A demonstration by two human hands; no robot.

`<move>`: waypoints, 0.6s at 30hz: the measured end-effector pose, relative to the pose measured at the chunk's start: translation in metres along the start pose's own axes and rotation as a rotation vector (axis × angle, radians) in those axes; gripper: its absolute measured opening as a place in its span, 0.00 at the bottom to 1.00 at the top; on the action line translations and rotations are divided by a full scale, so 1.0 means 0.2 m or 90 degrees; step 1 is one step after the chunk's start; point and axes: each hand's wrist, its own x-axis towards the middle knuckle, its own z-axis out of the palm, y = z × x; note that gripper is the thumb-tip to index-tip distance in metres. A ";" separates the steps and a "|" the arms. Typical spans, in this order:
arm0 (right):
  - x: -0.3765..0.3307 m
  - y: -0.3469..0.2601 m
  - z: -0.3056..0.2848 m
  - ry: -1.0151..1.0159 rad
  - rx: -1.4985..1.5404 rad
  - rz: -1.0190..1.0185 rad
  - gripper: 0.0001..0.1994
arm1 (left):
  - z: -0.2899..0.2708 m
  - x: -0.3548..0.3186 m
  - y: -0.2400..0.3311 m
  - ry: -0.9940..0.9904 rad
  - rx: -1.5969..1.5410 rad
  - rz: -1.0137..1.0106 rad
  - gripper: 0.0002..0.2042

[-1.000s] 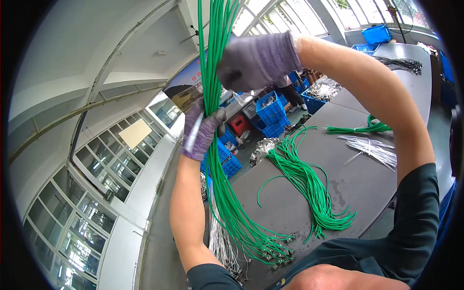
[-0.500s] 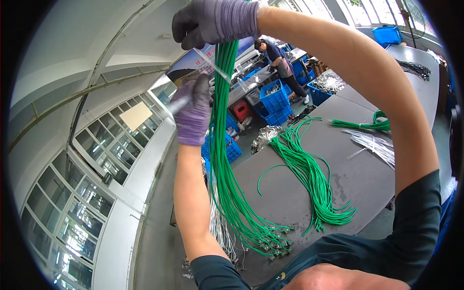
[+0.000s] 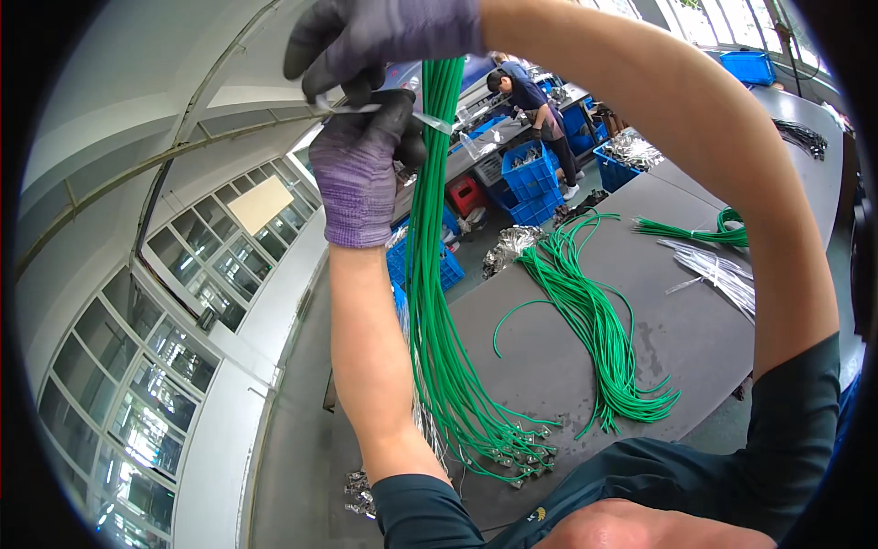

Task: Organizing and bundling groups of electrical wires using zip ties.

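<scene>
A long bundle of green wires [image 3: 428,238] hangs upright in front of me, its top end hidden behind my right arm. Small metal terminals [image 3: 526,453] tip its lower ends, which spread over the table. Around the upper bundle loops a translucent white strip [image 3: 432,121], running left to my hands. My left hand [image 3: 366,169], in a purple glove with dark fingers, is closed on the strip beside the wires. Just above it my right hand [image 3: 384,37], gloved alike, has its fingers bent round the strip's free end; the fingertips are partly blurred.
A second green wire bundle [image 3: 594,339] lies on the grey table [image 3: 704,366]. Farther right are a smaller green bundle [image 3: 690,232] and a bunch of white strips [image 3: 718,279]. Blue crates [image 3: 530,178] stand beyond the table, near a person [image 3: 540,110] bending over a bench.
My left hand has risen and come up under the right one. The right hand has shifted slightly left, and the strip now runs nearly level between hands and wires.
</scene>
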 end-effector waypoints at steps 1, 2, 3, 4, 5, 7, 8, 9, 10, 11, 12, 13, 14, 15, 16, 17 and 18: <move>-0.03 -0.09 -0.04 -0.018 -0.188 -0.023 0.20 | -0.01 -0.01 0.00 0.010 -0.037 0.016 0.10; 0.01 -0.02 -0.09 -0.068 -0.306 -0.172 0.22 | -0.02 -0.01 -0.01 0.019 -0.074 0.032 0.10; 0.03 -0.04 -0.08 -0.118 -0.421 -0.322 0.23 | -0.04 -0.01 -0.02 0.005 -0.123 0.015 0.09; -0.02 -0.07 -0.12 -0.195 -0.505 -0.148 0.26 | -0.05 -0.01 -0.02 0.006 -0.120 0.016 0.09; -0.04 -0.07 -0.10 -0.193 -0.556 -0.125 0.25 | -0.06 -0.02 -0.02 -0.018 -0.118 0.032 0.09; -0.07 -0.07 -0.05 -0.176 -0.631 -0.117 0.21 | -0.08 -0.04 0.00 -0.038 -0.109 0.045 0.09; -0.06 -0.09 -0.04 -0.176 -0.629 -0.121 0.21 | -0.08 -0.05 0.01 -0.043 -0.100 0.038 0.10; -0.05 -0.12 -0.04 -0.217 -0.655 -0.043 0.19 | -0.08 -0.05 0.01 -0.050 -0.095 0.031 0.10; -0.05 -0.14 -0.04 -0.259 -0.680 0.036 0.17 | -0.08 -0.05 0.01 -0.051 -0.095 0.030 0.10; -0.05 -0.07 -0.06 -0.215 -0.648 -0.055 0.15 | -0.09 -0.05 0.01 -0.041 -0.135 -0.003 0.11; -0.08 -0.08 -0.05 -0.217 -0.647 -0.056 0.15 | -0.11 -0.05 0.00 -0.029 -0.174 -0.035 0.11; -0.12 -0.09 -0.04 -0.156 -0.478 -0.010 0.15 | -0.12 -0.04 -0.01 -0.027 -0.174 -0.036 0.11; -0.14 -0.10 -0.03 -0.096 -0.308 0.036 0.16 | -0.14 -0.03 -0.02 -0.030 -0.233 -0.048 0.12; -0.12 0.07 -0.06 -0.063 -0.405 -0.137 0.16 | -0.11 -0.01 -0.04 -0.044 -0.299 -0.058 0.12; -0.12 0.09 -0.01 -0.063 -0.425 -0.155 0.16 | -0.14 -0.01 -0.04 -0.072 -0.311 -0.059 0.12; -0.13 0.10 0.04 -0.063 -0.445 -0.174 0.16 | -0.17 -0.01 -0.04 -0.065 -0.304 -0.062 0.12; -0.14 0.05 0.08 -0.076 -0.475 -0.095 0.15 | -0.17 -0.01 -0.04 -0.045 -0.317 -0.071 0.12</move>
